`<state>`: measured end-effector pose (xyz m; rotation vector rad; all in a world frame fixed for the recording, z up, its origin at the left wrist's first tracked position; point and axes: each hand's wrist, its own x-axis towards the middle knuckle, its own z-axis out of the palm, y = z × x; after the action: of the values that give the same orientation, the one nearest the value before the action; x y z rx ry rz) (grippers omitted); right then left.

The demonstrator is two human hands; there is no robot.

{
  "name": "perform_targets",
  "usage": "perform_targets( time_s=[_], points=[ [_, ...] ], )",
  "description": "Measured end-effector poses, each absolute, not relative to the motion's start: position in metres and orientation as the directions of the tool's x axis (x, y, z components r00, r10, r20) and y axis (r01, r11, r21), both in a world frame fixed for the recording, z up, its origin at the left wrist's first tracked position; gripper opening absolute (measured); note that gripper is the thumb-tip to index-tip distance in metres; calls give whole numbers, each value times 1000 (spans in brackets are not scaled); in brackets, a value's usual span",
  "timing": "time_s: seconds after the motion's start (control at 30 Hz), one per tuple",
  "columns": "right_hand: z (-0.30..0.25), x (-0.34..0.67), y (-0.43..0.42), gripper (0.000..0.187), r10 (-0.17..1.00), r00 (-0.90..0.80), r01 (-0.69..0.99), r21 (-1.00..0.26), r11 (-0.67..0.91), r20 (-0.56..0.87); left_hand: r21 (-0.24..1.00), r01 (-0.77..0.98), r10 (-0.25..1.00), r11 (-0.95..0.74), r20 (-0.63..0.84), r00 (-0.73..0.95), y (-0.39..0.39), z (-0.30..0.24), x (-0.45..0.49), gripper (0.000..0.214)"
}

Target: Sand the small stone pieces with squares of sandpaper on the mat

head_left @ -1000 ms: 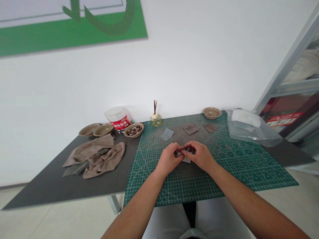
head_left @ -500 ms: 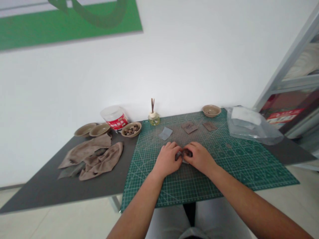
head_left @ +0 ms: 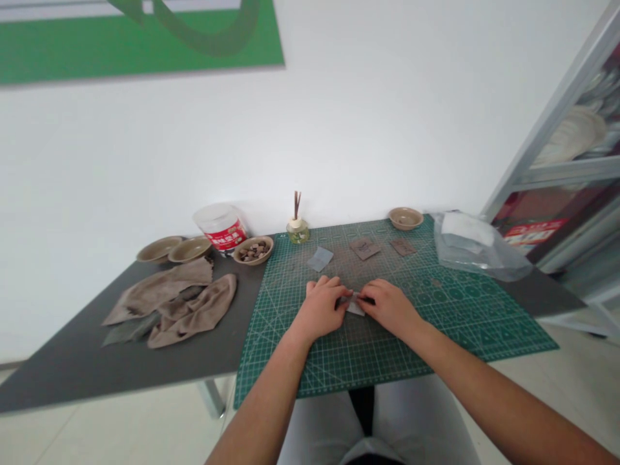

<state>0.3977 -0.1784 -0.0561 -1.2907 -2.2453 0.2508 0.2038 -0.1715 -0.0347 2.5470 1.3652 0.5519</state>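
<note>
Between my two hands, low over the green cutting mat, is a small pale grey square piece, thin like cloth or paper. My left hand is closed, its fingertips pinching the piece's left edge. From the other side, my right hand pinches the right edge, fingers curled. My fingers partly cover the piece, so its full outline is hidden. Beyond the hands lie a light grey-blue square, a brown square with dark marks and a smaller brown piece.
Left of the mat are crumpled brown cloths, a bowl of small pieces, two more bowls and a red-labelled tub. A reed diffuser stands by the wall. At right are a bowl and a clear plastic bag.
My hands have drawn slightly apart, and more of the pale piece shows between them. Dark shapes seen under the fingertips earlier no longer show. The camera view has shifted a little.
</note>
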Motion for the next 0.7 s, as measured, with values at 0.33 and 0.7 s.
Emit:
perform_targets(
  time_s=[0.33, 0.7],
  points=[
    [-59, 393, -179, 9, 814, -432, 721, -393, 570, 388, 365, 754, 837, -547, 222, 500, -171, -35, 200, 22],
    [-60, 396, -180, 13, 794, -458, 721, -356, 595, 400, 378, 748, 837, -547, 207, 507, -170, -39, 198, 32]
  ],
)
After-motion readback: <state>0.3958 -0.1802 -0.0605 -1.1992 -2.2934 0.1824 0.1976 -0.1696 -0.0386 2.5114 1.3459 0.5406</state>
